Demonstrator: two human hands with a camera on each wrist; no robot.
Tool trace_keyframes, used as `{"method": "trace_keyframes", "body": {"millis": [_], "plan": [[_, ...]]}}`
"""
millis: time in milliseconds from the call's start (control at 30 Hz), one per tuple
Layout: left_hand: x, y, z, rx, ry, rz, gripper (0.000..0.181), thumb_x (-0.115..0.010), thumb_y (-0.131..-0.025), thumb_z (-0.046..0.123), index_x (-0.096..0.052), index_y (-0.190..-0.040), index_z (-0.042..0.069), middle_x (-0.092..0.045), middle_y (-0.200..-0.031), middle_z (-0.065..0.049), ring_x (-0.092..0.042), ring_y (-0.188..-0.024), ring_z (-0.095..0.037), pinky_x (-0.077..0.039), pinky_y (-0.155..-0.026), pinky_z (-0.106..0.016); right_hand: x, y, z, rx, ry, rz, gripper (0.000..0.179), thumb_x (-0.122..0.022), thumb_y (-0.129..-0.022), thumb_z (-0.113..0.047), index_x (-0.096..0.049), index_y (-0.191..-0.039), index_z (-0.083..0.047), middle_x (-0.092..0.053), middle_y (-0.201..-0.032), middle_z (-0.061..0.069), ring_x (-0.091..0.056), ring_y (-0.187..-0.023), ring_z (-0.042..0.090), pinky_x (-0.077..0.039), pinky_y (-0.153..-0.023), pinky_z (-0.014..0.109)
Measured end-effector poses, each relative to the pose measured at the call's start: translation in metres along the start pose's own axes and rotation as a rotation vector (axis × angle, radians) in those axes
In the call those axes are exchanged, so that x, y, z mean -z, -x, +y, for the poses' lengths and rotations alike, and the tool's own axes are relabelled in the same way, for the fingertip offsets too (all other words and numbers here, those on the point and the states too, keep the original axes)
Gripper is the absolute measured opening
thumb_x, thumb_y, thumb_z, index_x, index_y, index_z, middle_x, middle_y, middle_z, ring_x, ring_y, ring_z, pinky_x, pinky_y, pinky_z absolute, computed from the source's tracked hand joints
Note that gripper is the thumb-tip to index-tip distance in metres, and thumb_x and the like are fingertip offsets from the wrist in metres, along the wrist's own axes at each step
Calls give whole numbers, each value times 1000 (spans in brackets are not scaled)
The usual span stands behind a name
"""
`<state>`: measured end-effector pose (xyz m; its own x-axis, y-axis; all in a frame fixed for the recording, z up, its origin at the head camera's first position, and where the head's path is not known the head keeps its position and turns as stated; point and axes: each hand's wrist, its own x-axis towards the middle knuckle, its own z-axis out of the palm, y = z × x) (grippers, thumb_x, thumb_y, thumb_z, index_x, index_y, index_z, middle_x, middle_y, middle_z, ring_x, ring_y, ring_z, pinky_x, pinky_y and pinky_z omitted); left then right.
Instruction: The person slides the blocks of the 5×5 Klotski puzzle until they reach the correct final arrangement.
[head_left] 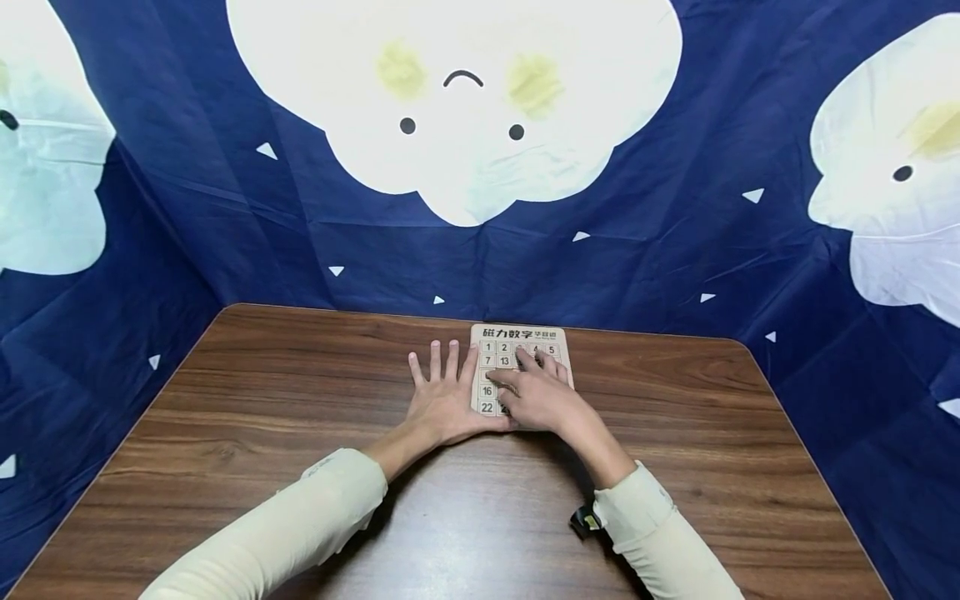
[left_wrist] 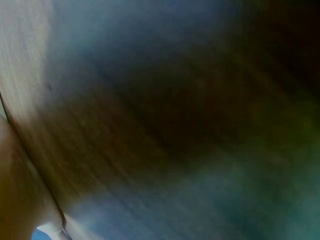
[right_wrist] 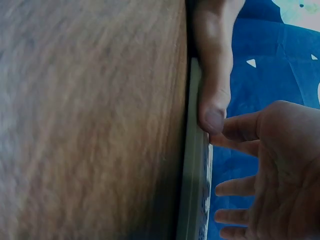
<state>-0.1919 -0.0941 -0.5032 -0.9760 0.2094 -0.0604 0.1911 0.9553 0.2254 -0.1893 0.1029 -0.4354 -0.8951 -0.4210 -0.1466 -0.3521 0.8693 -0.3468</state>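
"Tan number board [head_left: 517, 334] on the table [head_left: 322, 408], head view: heavy?"
"Probably light, stiff. Left hand [head_left: 446, 407] at its corner, fingers splayed; right hand [head_left: 542, 400] over tiles [head_left: 504, 361], fingers apart."
"Left wrist?"
"Mostly blur."
"Right wrist?"
"Thin rim [right_wrist: 192, 175]: likely best grip."

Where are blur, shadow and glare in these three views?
Head view: pale glare on the near tabletop, while the number board is legible where uncovered; left wrist view: tabletop blurred under a broad dark patch; right wrist view: soft wood grain, darker beside the board.
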Motion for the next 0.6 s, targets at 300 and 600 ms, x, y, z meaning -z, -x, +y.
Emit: {"method": "trace_keyframes", "body": {"millis": [300,600], "plan": [[0,-2,1,-2,-10,-16,155,-58,-71,111,1,-183,23,-1,-189,-21,9,-176,-50,15,-134,-80,3,-5,10,-33,-45,9,48,-54,-116,-39,-63,-163,-32,-24,-187,25,-18,-171,60,-15,-135,82],[-2,-4,-1,-5,-2,-16,157,-54,-69,114,3,-183,23,-1,-189,-21,10,-175,-50,16,-134,-80,3,-11,19,-81,-19,18,50,-52,-116,-36,-60,-166,-29,-22,-187,26,-20,-170,60,-20,-135,77]]}}
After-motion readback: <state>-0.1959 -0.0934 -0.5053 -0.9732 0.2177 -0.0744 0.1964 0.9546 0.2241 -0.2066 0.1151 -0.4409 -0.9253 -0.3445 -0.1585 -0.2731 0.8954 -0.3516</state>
